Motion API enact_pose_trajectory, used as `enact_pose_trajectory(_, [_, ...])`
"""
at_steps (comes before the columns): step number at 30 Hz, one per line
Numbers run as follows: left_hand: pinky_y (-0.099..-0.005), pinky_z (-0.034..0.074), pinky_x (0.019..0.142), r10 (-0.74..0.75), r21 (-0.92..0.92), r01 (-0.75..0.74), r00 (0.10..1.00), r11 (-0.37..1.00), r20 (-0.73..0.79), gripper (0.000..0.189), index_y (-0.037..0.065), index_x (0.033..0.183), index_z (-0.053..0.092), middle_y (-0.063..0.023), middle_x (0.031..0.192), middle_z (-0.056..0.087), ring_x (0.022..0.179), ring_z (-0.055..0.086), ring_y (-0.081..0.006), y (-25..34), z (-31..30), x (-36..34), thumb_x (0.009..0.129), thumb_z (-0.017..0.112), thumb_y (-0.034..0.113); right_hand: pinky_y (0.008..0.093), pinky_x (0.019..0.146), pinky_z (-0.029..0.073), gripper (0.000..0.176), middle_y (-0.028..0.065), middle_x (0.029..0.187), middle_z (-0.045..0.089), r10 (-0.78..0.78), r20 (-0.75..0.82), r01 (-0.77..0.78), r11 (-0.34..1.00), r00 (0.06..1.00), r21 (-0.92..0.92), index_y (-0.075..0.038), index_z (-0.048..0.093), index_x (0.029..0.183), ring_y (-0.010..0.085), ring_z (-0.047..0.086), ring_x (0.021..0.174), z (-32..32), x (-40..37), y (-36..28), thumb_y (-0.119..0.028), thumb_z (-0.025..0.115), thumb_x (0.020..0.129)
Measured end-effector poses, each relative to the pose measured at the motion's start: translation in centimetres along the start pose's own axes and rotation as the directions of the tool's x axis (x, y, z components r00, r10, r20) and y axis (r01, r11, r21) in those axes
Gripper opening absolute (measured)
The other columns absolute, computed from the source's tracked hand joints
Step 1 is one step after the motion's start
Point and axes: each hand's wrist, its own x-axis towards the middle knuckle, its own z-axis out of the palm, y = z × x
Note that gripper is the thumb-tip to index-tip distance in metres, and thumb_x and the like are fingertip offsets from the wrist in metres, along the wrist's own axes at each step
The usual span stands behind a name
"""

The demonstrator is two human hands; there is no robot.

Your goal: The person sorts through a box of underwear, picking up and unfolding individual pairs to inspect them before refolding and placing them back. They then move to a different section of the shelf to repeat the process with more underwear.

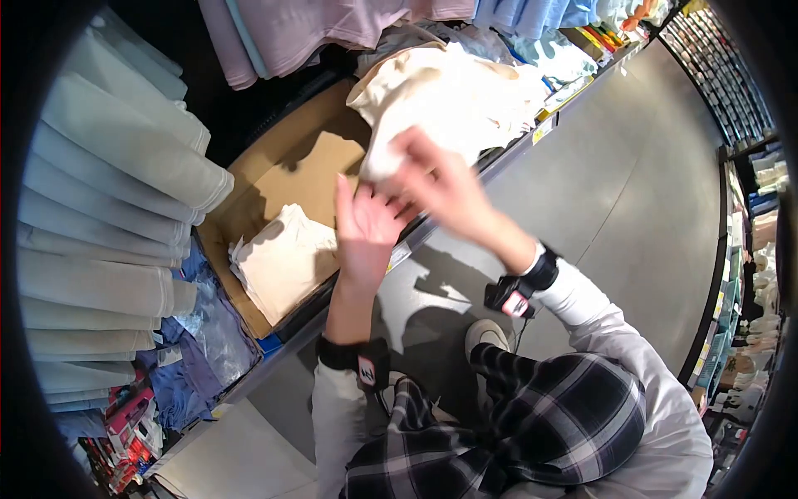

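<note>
My left hand (370,229) is palm up over the front edge of a cardboard box (249,175), its thumb spread and its fingers extended. My right hand (445,183) crosses just above those fingertips. It is smeared by motion, so its grip does not show. Beyond it a cream cloth garment (453,96) lies in a loose, bright heap over the box's far end. A folded cream garment (287,258) rests inside the box, left of my left hand. Black straps with small devices circle both wrists.
Pale garments (108,183) hang along the left, and pink ones (307,33) hang at the top. Bagged blue clothing (195,349) fills the shelf beside the box. A grey floor (615,175) runs to stocked shelves (740,333) at right.
</note>
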Motion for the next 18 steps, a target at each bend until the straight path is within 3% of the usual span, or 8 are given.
enact_pose_trajectory(1, [-0.0386, 0.039, 0.103, 0.036, 0.066, -0.031, 0.996, 0.997, -0.08, 0.064, 0.002, 0.132, 0.045, -0.0118, 0.124, 0.057, 0.118, 0.053, -0.0226, 0.8, 0.8, 0.1, 0.1, 0.024, 0.054, 0.0302, 0.068, 0.05, 0.014, 0.0081, 0.083, 0.063, -0.307, 0.082, 0.317, 0.922, 0.948, -0.223, -0.006, 0.055, 0.098, 0.0216, 0.064, 0.076, 1.3, -0.7, 0.6, -0.005, 0.061, 0.085])
enact_pose_trajectory(4, [-0.0319, 0.051, 0.086, 0.146, 0.429, -0.043, 0.967, 0.902, -0.209, 0.044, 0.0, 0.13, 0.047, -0.011, 0.116, 0.061, 0.103, 0.062, -0.0192, 1.6, -1.4, 1.5, 0.099, 0.048, 0.032, 0.0353, 0.069, 0.051, 0.02, 0.0105, 0.087, 0.062, -0.347, 0.271, 0.4, 0.9, 0.898, -0.174, -0.008, 0.058, 0.094, 0.0299, 0.063, 0.078, 1.5, -2.3, 0.5, -0.008, 0.068, 0.077])
enact_pose_trajectory(6, [-0.0304, 0.052, 0.081, 0.214, 0.385, -0.115, 0.95, 0.916, -0.226, 0.041, 0.0, 0.129, 0.047, -0.0106, 0.115, 0.062, 0.099, 0.063, -0.0181, 1.6, -1.6, 1.4, 0.098, 0.051, 0.026, 0.0341, 0.069, 0.051, 0.018, 0.0088, 0.086, 0.061, -0.373, 0.0, 0.362, 0.901, 0.928, -0.238, -0.006, 0.058, 0.092, 0.0251, 0.064, 0.077, 0.8, -2.4, 1.6, -0.01, 0.069, 0.078])
enact_pose_trajectory(8, [-0.0289, 0.053, 0.077, 0.276, 0.335, -0.184, 0.928, 0.924, -0.249, 0.038, 0.0, 0.128, 0.048, -0.0102, 0.113, 0.062, 0.095, 0.064, -0.0169, 1.6, -1.1, 0.8, 0.097, 0.054, 0.021, 0.0299, 0.069, 0.051, 0.027, 0.007, 0.089, 0.06, -0.162, -0.236, 0.113, 0.972, 0.958, -0.206, -0.004, 0.055, 0.1, 0.0179, 0.061, 0.075, -0.6, -1.8, 4.4, -0.01, 0.071, 0.079])
enact_pose_trajectory(10, [-0.0295, 0.053, 0.078, 0.23, 0.342, -0.144, 0.947, 0.929, -0.225, 0.038, -0.001, 0.126, 0.049, -0.0096, 0.112, 0.063, 0.095, 0.064, -0.0169, 1.7, -0.6, -0.3, 0.097, 0.053, 0.023, 0.0293, 0.068, 0.051, 0.039, 0.0074, 0.098, 0.058, 0.042, -0.12, -0.06, 0.986, 0.992, -0.157, -0.005, 0.051, 0.112, 0.0181, 0.06, 0.081, -1.5, -0.7, 4.8, -0.009, 0.071, 0.078])
enact_pose_trajectory(12, [-0.0289, 0.052, 0.079, 0.203, 0.343, -0.116, 0.952, 0.932, -0.23, 0.038, -0.001, 0.125, 0.049, -0.009, 0.112, 0.063, 0.094, 0.064, -0.0159, 1.1, -0.2, -0.8, 0.097, 0.053, 0.024, 0.0297, 0.066, 0.051, 0.048, 0.0086, 0.104, 0.056, -0.13, -0.025, 0.122, 0.97, 0.991, -0.21, -0.007, 0.046, 0.12, 0.0174, 0.058, 0.089, -1.0, -0.7, 5.4, -0.008, 0.07, 0.078])
enact_pose_trajectory(16, [-0.0268, 0.05, 0.081, 0.215, 0.461, -0.097, 0.953, 0.882, -0.211, 0.036, -0.002, 0.126, 0.048, -0.0089, 0.111, 0.061, 0.095, 0.061, -0.0128, 0.4, 4.1, -3.3, 0.097, 0.052, 0.02, 0.0295, 0.094, 0.043, 0.041, 0.0096, 0.121, 0.059, 0.105, 0.029, -0.109, 0.918, 0.994, 0.381, 0.0, 0.053, 0.125, 0.0149, 0.055, 0.108, 0.1, -2.7, 3.1, -0.025, 0.048, 0.094])
enact_pose_trajectory(18, [-0.0273, 0.047, 0.085, 0.279, 0.649, -0.199, 0.96, 0.734, -0.021, 0.041, -0.004, 0.127, 0.045, -0.0113, 0.112, 0.06, 0.098, 0.058, -0.0147, 0.1, 5.2, -4.1, 0.094, 0.056, 0.017, 0.0299, 0.099, 0.038, 0.048, 0.0118, 0.128, 0.057, 0.016, -0.148, 0.058, 0.875, 0.989, 0.48, 0.004, 0.049, 0.13, 0.0161, 0.053, 0.113, 0.1, -4.0, 1.9, -0.031, 0.036, 0.099])
